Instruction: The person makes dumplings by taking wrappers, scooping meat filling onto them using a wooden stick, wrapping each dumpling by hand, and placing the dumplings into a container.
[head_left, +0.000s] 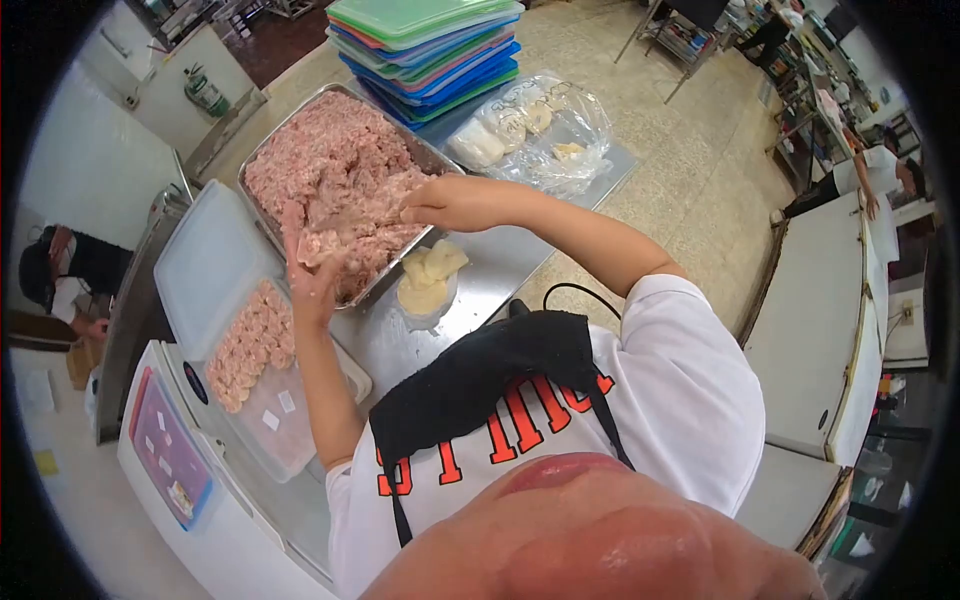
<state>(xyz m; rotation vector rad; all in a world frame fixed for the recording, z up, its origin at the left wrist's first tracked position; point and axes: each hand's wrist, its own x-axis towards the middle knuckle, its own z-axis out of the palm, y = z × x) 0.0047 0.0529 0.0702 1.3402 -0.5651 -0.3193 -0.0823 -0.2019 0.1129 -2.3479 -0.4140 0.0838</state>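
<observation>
My left hand (312,285) is at the near left edge of a deep metal tray (440,160) of pink ground meat (335,150). It cups a thin dumpling wrapper (322,248) with some meat on it. My right hand (455,203) reaches over the tray's right rim, its fingers drawn together at the meat; what they hold, if anything, is hidden. Close to the tray's near corner, a pile of pale round wrappers (428,285) rests on the metal table (385,340). Left of my left forearm, a plastic container (285,430) holds rows of formed dumplings (252,345).
Stacked coloured lids (425,55) stand behind the tray, beside a clear plastic bag (540,125) with more wrappers. A white lid (215,260) leans at the left. A white freezer (190,470) is near left. Other people (880,175) are at the right and far left.
</observation>
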